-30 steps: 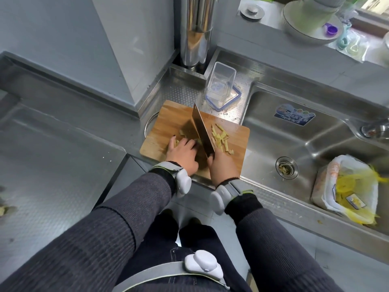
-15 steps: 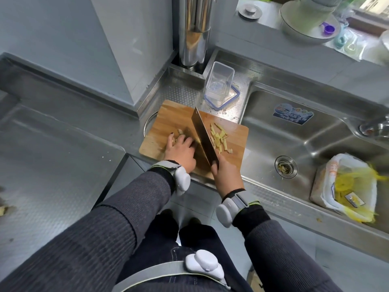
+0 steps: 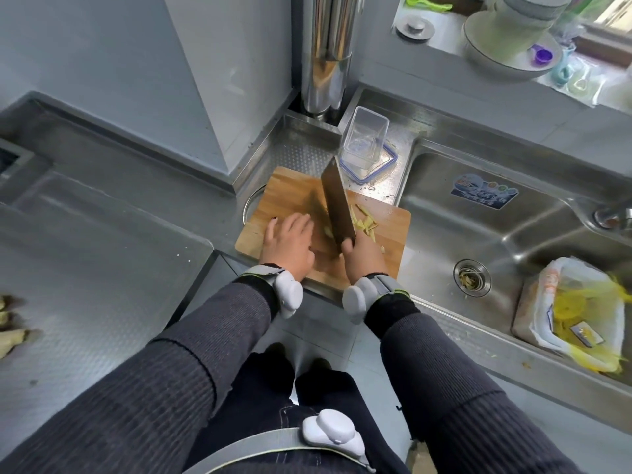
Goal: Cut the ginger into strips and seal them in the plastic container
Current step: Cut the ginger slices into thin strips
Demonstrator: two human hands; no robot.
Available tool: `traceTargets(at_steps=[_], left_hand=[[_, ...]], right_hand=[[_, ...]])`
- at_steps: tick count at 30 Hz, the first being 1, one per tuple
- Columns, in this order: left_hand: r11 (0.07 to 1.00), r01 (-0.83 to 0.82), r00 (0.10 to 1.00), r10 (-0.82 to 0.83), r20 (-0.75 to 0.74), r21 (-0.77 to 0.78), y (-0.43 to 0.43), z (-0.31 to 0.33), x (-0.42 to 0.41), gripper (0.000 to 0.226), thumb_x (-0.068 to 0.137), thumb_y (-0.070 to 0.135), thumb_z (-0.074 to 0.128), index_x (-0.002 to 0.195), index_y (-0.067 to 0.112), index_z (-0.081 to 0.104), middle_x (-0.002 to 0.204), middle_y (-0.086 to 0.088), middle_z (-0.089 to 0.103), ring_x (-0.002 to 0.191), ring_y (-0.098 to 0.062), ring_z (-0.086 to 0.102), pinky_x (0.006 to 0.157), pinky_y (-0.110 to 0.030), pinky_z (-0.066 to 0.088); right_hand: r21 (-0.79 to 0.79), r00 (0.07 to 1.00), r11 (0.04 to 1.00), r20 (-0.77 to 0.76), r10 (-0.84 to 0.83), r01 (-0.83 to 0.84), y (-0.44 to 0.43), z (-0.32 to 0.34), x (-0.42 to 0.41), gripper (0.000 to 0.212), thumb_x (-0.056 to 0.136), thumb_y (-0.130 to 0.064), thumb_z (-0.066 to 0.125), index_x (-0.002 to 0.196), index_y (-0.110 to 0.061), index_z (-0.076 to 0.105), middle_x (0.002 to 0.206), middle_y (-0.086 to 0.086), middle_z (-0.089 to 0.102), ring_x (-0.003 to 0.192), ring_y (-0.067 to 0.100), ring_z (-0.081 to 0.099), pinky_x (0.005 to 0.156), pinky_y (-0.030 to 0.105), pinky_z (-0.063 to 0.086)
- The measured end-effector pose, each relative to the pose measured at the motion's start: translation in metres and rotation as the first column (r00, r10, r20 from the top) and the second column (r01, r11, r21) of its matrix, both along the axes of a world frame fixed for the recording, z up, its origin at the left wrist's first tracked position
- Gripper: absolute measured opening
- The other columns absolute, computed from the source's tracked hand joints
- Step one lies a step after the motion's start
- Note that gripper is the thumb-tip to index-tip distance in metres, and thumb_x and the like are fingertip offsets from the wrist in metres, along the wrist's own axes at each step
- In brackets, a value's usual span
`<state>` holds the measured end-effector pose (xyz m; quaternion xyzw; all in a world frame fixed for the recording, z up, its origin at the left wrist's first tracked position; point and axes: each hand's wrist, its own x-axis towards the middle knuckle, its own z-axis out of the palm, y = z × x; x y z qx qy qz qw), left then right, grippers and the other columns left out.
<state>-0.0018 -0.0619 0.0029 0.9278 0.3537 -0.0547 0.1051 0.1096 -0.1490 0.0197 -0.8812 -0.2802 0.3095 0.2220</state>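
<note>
A wooden cutting board [image 3: 390, 234] lies on the steel counter beside the sink. My right hand [image 3: 364, 256] grips the handle of a cleaver [image 3: 337, 203], whose blade stands edge-down across the board. Pale yellow ginger strips [image 3: 364, 223] lie in a loose pile right of the blade. A small piece of ginger [image 3: 328, 231] shows just left of the blade. My left hand [image 3: 289, 241] rests on the board left of the blade, fingers stretched forward. Behind the board stands the clear plastic container [image 3: 364, 140] on its blue-rimmed lid [image 3: 384, 165].
The steel sink [image 3: 506, 234] with a drain [image 3: 472, 277] is to the right, holding a white bag of yellow scraps [image 3: 581, 313]. A shiny pipe [image 3: 326, 53] rises behind. Ginger pieces [image 3: 10, 333] lie at the far left on the counter. Bowls [image 3: 509, 35] sit on the window ledge.
My left hand has slid left and its fingers have straightened, uncovering the ginger piece beside the blade. The cleaver and right hand stay nearly in place.
</note>
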Motion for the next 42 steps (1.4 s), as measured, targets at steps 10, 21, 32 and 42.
traceTargets(at_steps=[10,21,32,42], left_hand=[[0.988,-0.151,0.988,0.152,0.038,-0.024,0.016,-0.009,-0.033,0.057,0.095,0.037,0.045,0.146,0.019,0.027,0.154,0.003,0.026,0.143,-0.017,0.019,0.117,-0.039,0.017],[0.994,0.069,0.994,-0.075,0.08,0.082,0.013,-0.001,-0.024,0.05,0.092,0.035,0.054,0.139,0.024,0.042,0.143,0.008,0.042,0.138,-0.014,0.026,0.109,-0.033,0.022],[0.996,-0.062,0.99,0.053,0.129,0.067,0.011,-0.004,0.008,0.029,0.09,0.029,0.055,0.119,0.032,0.057,0.12,0.008,0.059,0.115,-0.018,0.048,0.098,-0.032,0.028],[0.987,-0.131,0.958,0.151,0.244,-0.095,0.013,0.0,0.03,0.013,0.088,0.016,0.057,0.092,0.026,0.064,0.104,0.006,0.059,0.102,-0.018,0.052,0.069,-0.031,0.045]], right_hand=[[0.108,1.0,0.994,-0.028,-0.008,0.01,-0.019,-0.001,-0.02,0.024,0.096,-0.023,0.038,0.103,-0.008,0.056,0.082,0.016,0.06,0.078,0.036,0.06,0.068,0.038,0.048],[-0.037,0.994,0.993,0.016,-0.109,0.11,-0.027,0.001,-0.014,0.031,0.098,-0.023,0.035,0.105,-0.001,0.056,0.099,0.021,0.064,0.091,0.036,0.06,0.069,0.031,0.039],[0.026,0.994,0.994,-0.031,-0.11,0.11,-0.041,-0.001,-0.009,0.025,0.093,-0.023,0.037,0.097,-0.007,0.056,0.08,0.019,0.06,0.076,0.039,0.062,0.068,0.044,0.053],[0.003,0.995,0.995,-0.02,-0.096,0.096,-0.041,0.001,0.006,0.027,0.097,-0.021,0.037,0.102,0.0,0.054,0.092,0.021,0.062,0.084,0.037,0.059,0.07,0.035,0.044]])
